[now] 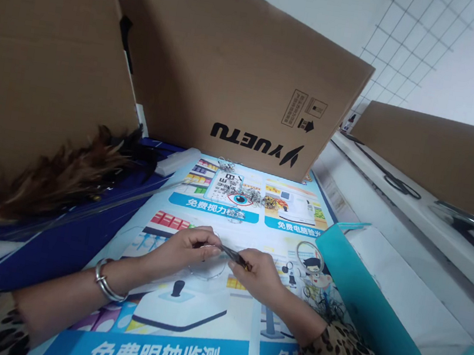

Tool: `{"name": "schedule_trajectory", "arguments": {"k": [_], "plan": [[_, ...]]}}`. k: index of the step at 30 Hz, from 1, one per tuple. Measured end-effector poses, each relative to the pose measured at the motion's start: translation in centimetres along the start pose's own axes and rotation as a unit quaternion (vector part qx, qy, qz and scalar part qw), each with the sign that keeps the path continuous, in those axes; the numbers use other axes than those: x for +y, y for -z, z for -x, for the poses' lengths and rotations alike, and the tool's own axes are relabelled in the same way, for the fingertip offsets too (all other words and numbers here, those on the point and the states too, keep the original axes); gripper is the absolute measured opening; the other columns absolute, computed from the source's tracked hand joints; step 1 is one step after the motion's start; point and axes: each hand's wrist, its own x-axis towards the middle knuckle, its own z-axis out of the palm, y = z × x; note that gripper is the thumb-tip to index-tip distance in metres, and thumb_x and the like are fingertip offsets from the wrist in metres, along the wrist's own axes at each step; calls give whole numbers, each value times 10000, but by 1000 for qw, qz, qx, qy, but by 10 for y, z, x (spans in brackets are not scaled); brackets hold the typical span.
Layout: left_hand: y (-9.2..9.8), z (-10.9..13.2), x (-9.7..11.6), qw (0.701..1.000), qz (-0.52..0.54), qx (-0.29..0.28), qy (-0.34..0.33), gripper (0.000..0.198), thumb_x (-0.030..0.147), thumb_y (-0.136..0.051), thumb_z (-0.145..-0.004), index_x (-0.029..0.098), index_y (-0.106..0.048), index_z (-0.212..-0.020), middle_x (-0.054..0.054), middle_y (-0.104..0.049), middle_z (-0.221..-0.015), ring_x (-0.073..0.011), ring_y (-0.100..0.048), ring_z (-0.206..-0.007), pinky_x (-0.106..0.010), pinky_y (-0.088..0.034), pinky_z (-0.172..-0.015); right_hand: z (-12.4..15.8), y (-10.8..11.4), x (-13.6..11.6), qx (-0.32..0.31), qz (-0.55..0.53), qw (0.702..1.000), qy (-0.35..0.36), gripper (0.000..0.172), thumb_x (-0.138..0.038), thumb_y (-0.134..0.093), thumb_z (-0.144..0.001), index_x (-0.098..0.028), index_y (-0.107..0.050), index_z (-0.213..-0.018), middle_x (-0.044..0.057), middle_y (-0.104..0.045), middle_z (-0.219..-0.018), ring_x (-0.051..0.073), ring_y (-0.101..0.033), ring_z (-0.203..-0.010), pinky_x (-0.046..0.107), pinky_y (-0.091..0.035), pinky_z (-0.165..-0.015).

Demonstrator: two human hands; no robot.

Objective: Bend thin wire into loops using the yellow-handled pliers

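Note:
My left hand (188, 248) is closed in a pinch on a thin wire loop (206, 278), which hangs below the fingertips over the printed sheet. My right hand (258, 274) is wrapped round a small pair of pliers (232, 253). The dark jaws of the pliers point left and meet the wire at my left fingertips; whether they grip it cannot be made out. Right of my right hand lies a coil of wire rings (309, 256). Beyond my hands, a small tangle of fine wire pieces (254, 195) rests on the sheet.
A printed sheet (234, 343) covers the work surface. Cardboard panels (218, 68) stand at the back and left. Brown feathers (68, 176) lie at the left. An open teal box (378, 305) stands at the right, near more loose wire pieces (327, 304).

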Motion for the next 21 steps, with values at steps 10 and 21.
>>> {"name": "schedule_trajectory", "arguments": {"k": [10,21], "plan": [[-3,0,-3,996,79,5,50,167,311,-619,-750,147,-649,-767,11,-518,-697,-101,-455,-617,-220,-357,-561,1,0,-3,2,-9,1000,1,255,-285,-520,-802,-168,-470,-581,-41,-423,-566,77,-406,-548,191,-249,-508],[-5,1,-6,977,178,-14,115,231,355,-657,-717,137,-587,-743,16,-471,-631,-90,-397,-556,-206,-298,-488,1,-2,0,-3,-18,1000,7,257,-290,-524,-806,-168,-477,-585,-42,-421,-567,76,-407,-548,191,-243,-501]]}}
